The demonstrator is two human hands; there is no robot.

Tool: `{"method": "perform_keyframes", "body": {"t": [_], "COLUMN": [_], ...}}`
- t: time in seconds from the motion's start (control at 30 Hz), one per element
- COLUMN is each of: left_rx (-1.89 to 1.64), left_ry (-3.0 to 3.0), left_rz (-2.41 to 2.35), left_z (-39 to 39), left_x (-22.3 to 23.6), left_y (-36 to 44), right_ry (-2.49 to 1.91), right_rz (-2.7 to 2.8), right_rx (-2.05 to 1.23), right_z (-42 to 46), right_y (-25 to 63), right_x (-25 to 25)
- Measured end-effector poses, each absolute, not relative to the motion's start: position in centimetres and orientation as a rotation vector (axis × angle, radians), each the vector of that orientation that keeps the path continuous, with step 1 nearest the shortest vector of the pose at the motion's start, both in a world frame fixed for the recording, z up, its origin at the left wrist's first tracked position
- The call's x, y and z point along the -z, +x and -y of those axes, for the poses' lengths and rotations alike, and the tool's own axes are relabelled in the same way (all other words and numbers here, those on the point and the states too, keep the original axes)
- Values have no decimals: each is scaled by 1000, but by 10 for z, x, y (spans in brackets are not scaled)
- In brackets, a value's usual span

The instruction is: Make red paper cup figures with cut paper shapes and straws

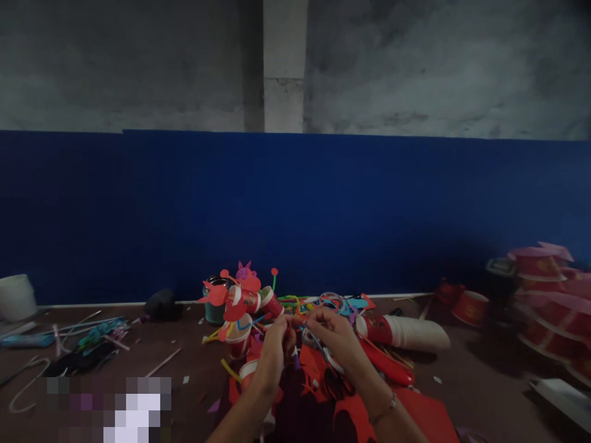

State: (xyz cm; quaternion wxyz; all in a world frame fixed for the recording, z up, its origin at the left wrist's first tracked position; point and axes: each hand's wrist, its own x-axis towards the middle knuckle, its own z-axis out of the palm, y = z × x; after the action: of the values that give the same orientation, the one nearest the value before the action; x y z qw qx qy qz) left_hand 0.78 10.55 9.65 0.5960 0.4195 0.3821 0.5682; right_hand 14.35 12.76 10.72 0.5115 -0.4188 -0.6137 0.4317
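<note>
My left hand (281, 337) and my right hand (333, 335) meet over the middle of the table, their fingertips pinched close together. Whatever they pinch is too small and blurred to make out. A pale thin strip shows just below my right fingers. Left of my left hand stand red paper cups (239, 344) decorated with red cut-outs and bent coloured stems. Beneath my right hand lie red sheet scraps (314, 372) and dark-handled scissors (339, 384), partly covered by my forearm. A stack of paper cups (415, 335) lies on its side to the right.
Coloured pipe cleaners (300, 303) and scraps pile up behind my hands. A dark jar (215, 311) stands behind the decorated cups. Far right are stacked red cup pieces (545, 307). At left lie loose strips (99, 335) and a white roll (17, 298). A blue wall panel (295, 209) borders the table.
</note>
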Motion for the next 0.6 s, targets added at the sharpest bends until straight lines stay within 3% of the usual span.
{"method": "perform_keyframes", "body": {"t": [0.2, 0.47, 0.6], "left_rx": [-1321, -1389, -1348], "left_ry": [1045, 1335, 1562], "left_rz": [-886, -1018, -1160], "left_z": [-110, -107, -104], "left_x": [-92, -94, -100], "left_y": [7, 1, -5], "right_ry": [-993, -1038, -1017], "right_rz": [1586, 1729, 1774], "right_rx": [-969, -526, -682], "right_z": [-125, -107, -107], "right_y": [146, 141, 145], "right_x": [-109, -126, -126]}}
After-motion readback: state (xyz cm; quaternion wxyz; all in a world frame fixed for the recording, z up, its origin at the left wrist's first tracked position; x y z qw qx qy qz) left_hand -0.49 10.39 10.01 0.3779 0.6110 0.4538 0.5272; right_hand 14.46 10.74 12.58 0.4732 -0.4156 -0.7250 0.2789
